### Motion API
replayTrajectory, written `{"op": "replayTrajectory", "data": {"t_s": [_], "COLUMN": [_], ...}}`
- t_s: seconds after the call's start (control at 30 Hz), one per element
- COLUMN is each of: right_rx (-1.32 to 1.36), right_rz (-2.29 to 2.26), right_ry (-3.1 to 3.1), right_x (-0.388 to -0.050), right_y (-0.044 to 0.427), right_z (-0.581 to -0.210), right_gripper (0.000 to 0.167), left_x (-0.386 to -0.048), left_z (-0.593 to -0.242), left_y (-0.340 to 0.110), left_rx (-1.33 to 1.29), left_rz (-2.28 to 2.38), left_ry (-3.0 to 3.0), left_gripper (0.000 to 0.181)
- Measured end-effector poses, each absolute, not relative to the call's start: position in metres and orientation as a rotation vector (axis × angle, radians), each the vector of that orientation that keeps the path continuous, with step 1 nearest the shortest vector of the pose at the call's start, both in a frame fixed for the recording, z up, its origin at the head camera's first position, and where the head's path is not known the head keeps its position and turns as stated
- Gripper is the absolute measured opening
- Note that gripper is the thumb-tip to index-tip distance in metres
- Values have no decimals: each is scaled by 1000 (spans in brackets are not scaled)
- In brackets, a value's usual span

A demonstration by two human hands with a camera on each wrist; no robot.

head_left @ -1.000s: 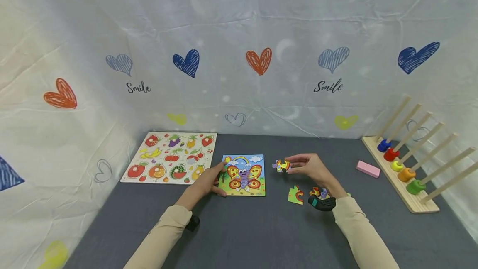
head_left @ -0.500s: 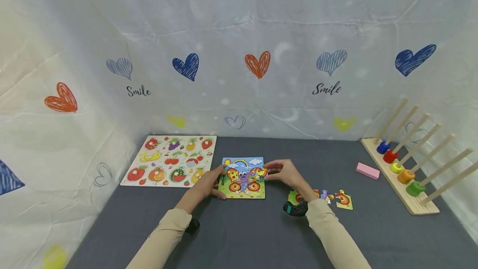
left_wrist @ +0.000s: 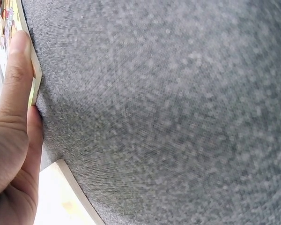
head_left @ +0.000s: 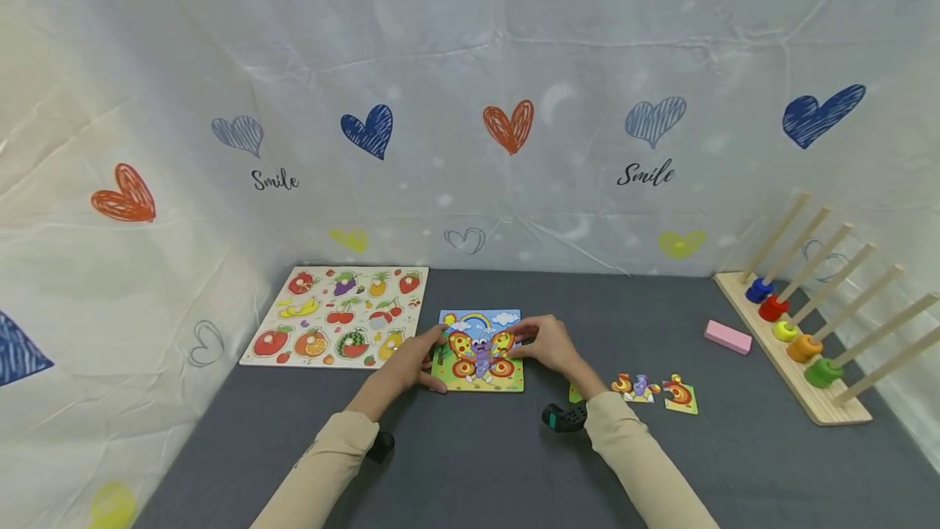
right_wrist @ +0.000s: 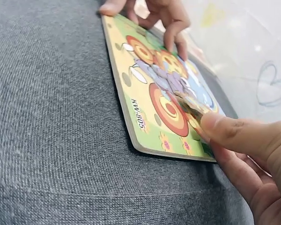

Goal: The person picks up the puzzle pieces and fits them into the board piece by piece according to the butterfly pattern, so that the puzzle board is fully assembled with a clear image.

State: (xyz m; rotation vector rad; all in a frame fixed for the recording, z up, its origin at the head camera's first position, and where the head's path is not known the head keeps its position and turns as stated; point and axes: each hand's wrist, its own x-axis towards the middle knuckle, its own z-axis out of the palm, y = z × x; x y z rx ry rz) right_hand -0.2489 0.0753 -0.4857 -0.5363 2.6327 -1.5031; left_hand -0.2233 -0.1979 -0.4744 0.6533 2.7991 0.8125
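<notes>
A square butterfly puzzle board (head_left: 481,380) lies flat on the dark tabletop. My left hand (head_left: 404,367) holds its left edge, the thumb (left_wrist: 18,70) along the near side and the fingers towards the far side. Over the board's right part, my right hand (head_left: 547,344) pinches a puzzle piece (right_wrist: 193,104) between thumb and fingers, low against the butterfly's upper right wing. Most of that piece is hidden by the fingers. Right of the board lie loose puzzle pieces: a purple and red one (head_left: 637,388), an orange and green one (head_left: 680,395), and a green one (head_left: 575,393) mostly behind the right wrist.
A fruit puzzle board (head_left: 334,317) lies at the back left, close to my left hand. At the right stands a wooden peg rack (head_left: 800,357) with coloured rings and tall slanting pegs. A pink block (head_left: 728,337) lies beside it. A printed cloth hangs behind the table.
My right hand has carried the puzzle piece leftwards from beside the butterfly board onto its right part. My left hand has kept its hold on the board's left edge.
</notes>
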Motion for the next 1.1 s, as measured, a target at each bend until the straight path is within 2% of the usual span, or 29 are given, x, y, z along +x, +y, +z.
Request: {"op": "replayTrajectory", "data": {"t_s": [0.5, 0.73, 1.1], "right_rx": [-552, -655, -634], "right_rz": [-1340, -1382, -1527], "right_ry": [2708, 2699, 2602], "right_x": [-250, -253, -253], "right_y": [70, 75, 71], "right_z": [-481, -481, -485], "right_gripper": [33, 35, 26], "left_x": [-222, -223, -223], "left_z": [-473, -472, -472], "left_y": [-198, -198, -198], "left_rx": [675, 698, 676], "left_rz": [823, 824, 822], "left_ry": [2805, 2801, 2789], "left_gripper": [91, 92, 92]}}
